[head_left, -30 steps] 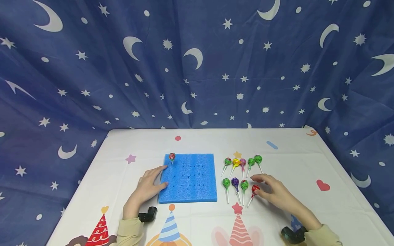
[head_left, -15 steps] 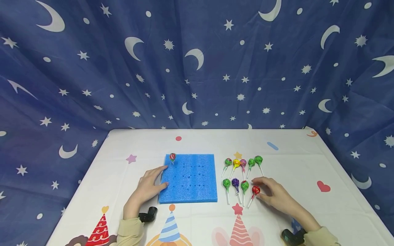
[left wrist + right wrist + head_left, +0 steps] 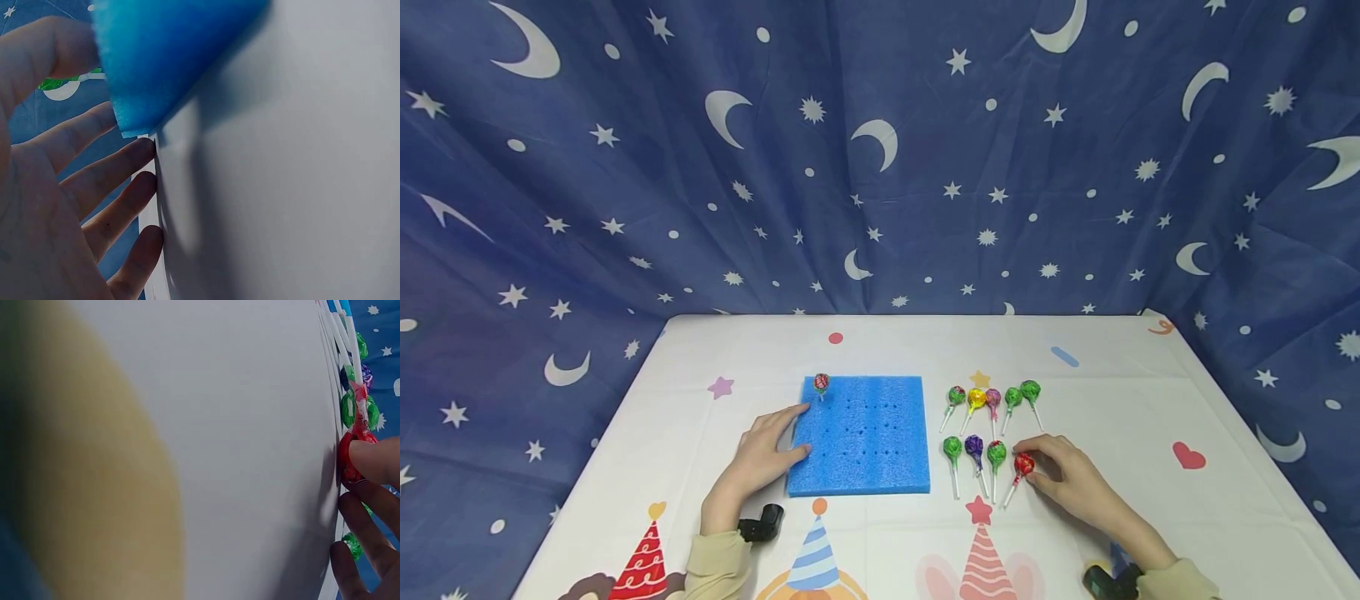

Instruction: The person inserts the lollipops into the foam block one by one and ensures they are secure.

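Toward the worktop's right edge, our right hand pinched a red lollipop; our left hand, fingers wide, touched blue foam, presumably steadying it.

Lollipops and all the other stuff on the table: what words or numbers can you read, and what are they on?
No words, brands or numbers can be read anywhere.
Red lollipop: marks on its wrapper are too small and blurred to read.
Other lollipops: wrapper marks too small to read.
Blue foam block: only holes, no writing seen.
Tablecloth: pictures, like a heart.
Backdrop: moons, stars and dots.
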Action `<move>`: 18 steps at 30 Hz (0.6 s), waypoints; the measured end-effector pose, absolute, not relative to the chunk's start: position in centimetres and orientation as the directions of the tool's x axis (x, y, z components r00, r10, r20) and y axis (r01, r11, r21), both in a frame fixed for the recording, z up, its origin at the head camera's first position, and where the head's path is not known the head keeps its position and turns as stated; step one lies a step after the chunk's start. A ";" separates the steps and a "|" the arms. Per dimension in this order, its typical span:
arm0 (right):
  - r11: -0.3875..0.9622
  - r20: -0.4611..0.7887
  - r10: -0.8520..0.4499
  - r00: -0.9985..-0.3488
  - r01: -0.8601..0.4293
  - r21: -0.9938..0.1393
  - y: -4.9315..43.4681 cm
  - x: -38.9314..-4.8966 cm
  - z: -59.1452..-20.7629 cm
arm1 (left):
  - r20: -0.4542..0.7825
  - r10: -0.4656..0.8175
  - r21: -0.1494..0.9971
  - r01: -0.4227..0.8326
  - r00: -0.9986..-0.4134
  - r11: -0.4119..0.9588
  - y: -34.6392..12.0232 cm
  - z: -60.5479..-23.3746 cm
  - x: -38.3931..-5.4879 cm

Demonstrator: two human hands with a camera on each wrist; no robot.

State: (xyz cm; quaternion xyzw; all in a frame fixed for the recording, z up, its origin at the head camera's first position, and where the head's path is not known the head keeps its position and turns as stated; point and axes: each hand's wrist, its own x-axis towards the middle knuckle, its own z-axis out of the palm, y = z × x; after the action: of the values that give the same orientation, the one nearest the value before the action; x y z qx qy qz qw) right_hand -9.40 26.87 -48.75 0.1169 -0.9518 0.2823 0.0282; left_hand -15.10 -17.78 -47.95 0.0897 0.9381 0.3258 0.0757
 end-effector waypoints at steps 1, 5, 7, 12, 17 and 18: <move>0.814 0.124 -0.208 -0.970 -0.242 -0.528 26.9 -9.4 -48.8 | -0.083 0.218 0.625 0.120 -0.972 0.771 -17.8 -47.9 -15.1; 0.816 0.138 -0.214 -0.967 -0.255 -0.519 26.9 -9.5 -49.0 | -0.079 0.219 0.625 0.123 -0.972 0.771 -17.7 -47.9 -15.1; 0.819 0.139 -0.213 -0.967 -0.254 -0.515 26.9 -9.5 -48.9 | -0.078 0.220 0.626 0.124 -0.972 0.770 -17.7 -47.9 -15.1; 0.821 0.138 -0.204 -0.969 -0.247 -0.514 26.9 -9.5 -48.9 | -0.080 0.219 0.628 0.122 -0.972 0.768 -17.7 -47.8 -15.0; 0.815 0.140 -0.210 -0.968 -0.252 -0.522 26.9 -9.6 -48.8 | -0.084 0.218 0.628 0.118 -0.972 0.769 -17.7 -47.8 -15.0; 0.811 0.139 -0.211 -0.967 -0.253 -0.527 27.0 -9.6 -48.7 | -0.084 0.218 0.628 0.118 -0.972 0.770 -17.7 -47.7 -15.0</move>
State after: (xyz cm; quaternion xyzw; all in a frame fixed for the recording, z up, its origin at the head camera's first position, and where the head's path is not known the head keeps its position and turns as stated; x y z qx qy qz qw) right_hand -9.58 26.95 -48.72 0.1220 -0.9509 0.2818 0.0371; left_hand -14.98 -17.70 -47.75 0.0895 0.9376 0.3274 0.0762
